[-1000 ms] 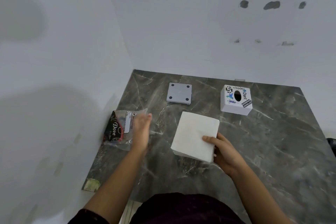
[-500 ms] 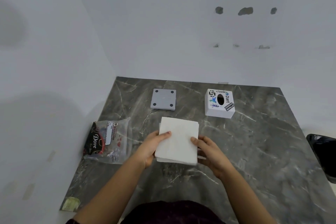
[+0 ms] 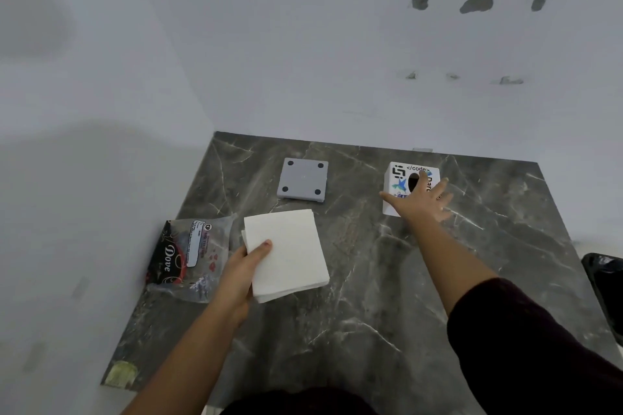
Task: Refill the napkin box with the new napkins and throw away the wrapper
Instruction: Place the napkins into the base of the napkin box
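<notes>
A white stack of napkins (image 3: 290, 249) is held above the dark marble table (image 3: 371, 296), with my left hand (image 3: 241, 274) gripping its near left corner, thumb on top. The white napkin box (image 3: 399, 178), covered in stickers and with a dark oval hole on top, stands at the back right. My right hand (image 3: 418, 200) is stretched out over the box's front, fingers spread, touching or just above it. The box's grey base plate (image 3: 303, 178) with dark feet lies apart at the back middle. The clear plastic wrapper (image 3: 187, 256) lies at the table's left edge.
White walls close in the table at the back and left. A black bin with a liner (image 3: 606, 290) shows at the right edge, below table level. A scrap of yellowish tape (image 3: 121, 374) sits at the table's near left corner.
My right hand let go of the napkin stack and reached forward to the napkin box. The left hand now holds the stack alone, shifted a little to the left.
</notes>
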